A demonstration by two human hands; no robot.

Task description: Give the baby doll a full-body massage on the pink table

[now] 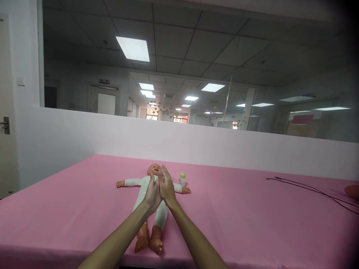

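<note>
Baby doll (142,188), face up on the counter (238,213), left of centre, feet toward the near edge, arms spread left and right; head and feet smooth, probably firm moulded plastic and somewhat slippery; trunk and limbs in pale, close-fitting covering, likely softer, better for grip; judged light, hardly fragile; best hold under the trunk, head supported; left hand (153,195) and right hand (167,188) palm to palm above it, fingers extended, gripping nothing visible; bottle (182,181), small, rounded green cap, upright by the right-side arm; counter covering pink, smooth.
</note>
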